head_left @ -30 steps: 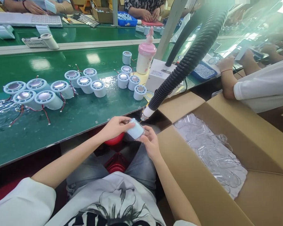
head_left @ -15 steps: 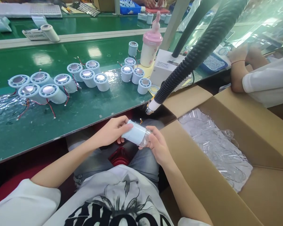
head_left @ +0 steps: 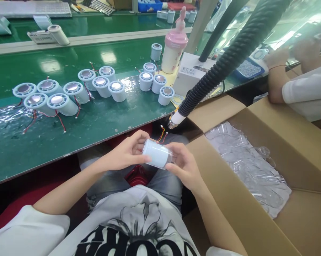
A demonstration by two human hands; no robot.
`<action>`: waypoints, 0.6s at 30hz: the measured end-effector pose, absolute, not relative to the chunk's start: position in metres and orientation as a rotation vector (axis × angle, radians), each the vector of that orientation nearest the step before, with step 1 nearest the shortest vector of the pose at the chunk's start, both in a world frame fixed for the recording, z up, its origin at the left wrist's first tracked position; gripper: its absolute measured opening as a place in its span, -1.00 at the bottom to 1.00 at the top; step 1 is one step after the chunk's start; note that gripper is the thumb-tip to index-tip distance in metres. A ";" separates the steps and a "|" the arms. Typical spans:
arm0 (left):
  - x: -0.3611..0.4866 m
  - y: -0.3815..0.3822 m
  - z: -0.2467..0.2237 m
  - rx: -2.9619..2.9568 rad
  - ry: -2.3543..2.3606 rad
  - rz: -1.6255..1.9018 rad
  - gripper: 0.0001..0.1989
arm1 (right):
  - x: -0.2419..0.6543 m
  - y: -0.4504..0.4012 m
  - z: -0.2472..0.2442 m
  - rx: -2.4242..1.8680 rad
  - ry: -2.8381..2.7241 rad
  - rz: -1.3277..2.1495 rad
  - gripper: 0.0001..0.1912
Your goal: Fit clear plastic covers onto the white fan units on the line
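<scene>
Over my lap, a light blue cylinder (head_left: 157, 153) lies tilted on its side inside a clear plastic sleeve, which sticks out past its right end. My left hand (head_left: 132, 148) grips the cylinder's left end, thumb on the near side. At the other end, my right hand (head_left: 183, 164) holds the clear sleeve between thumb and fingers. Thin red and yellow wires with small white plugs (head_left: 162, 131) stick up behind the cylinder. Several similar blue cylinders (head_left: 117, 91) with silver discs on top and red-black wires stand or lean on the green bench (head_left: 101, 121).
A black corrugated hose (head_left: 203, 90) with a metal nozzle (head_left: 172, 124) hangs just beyond my hands, beside a white box-shaped device (head_left: 185, 76). A pink-lidded bottle (head_left: 173, 49) stands behind. To my right is an open carton (head_left: 229, 193) holding clear plastic pieces (head_left: 245, 167). A co-worker's arm (head_left: 277, 81) is at far right.
The cylinder has turned slightly in my hands and its wires now show more behind it. My left thumb has slid down to the near side. The view has shifted a little.
</scene>
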State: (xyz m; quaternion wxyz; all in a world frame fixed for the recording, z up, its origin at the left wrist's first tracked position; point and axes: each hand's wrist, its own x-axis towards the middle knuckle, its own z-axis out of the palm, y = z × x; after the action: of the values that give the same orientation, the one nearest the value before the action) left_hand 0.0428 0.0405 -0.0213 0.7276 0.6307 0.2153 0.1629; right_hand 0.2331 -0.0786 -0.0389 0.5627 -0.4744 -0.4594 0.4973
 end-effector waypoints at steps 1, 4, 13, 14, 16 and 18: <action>0.041 0.040 -0.021 1.381 0.421 0.369 -0.51 | 0.236 -0.080 -0.038 -1.127 -1.173 1.110 -0.60; 0.035 0.039 -0.020 1.455 0.309 0.391 -0.35 | 0.243 -0.083 -0.033 -1.156 -1.444 0.924 -0.55; 0.026 0.036 -0.017 1.835 0.249 0.442 -0.27 | 0.245 -0.086 -0.020 -1.198 -1.531 0.943 -0.55; 0.025 0.036 -0.017 1.871 0.245 0.438 -0.26 | 0.244 -0.086 -0.020 -1.202 -1.488 0.996 -0.55; 0.024 0.036 -0.016 1.925 0.233 0.431 -0.23 | 0.243 -0.086 -0.018 -1.212 -1.406 1.098 -0.57; 0.023 0.036 -0.016 1.953 0.228 0.429 -0.20 | 0.242 -0.086 -0.016 -1.225 -1.335 1.194 -0.59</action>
State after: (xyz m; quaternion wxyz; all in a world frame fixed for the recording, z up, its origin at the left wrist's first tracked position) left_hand 0.0228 0.0356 -0.0157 0.5348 0.8200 0.0957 0.1800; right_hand 0.2420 -0.0861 -0.0159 0.4671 -0.4992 -0.5439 0.4866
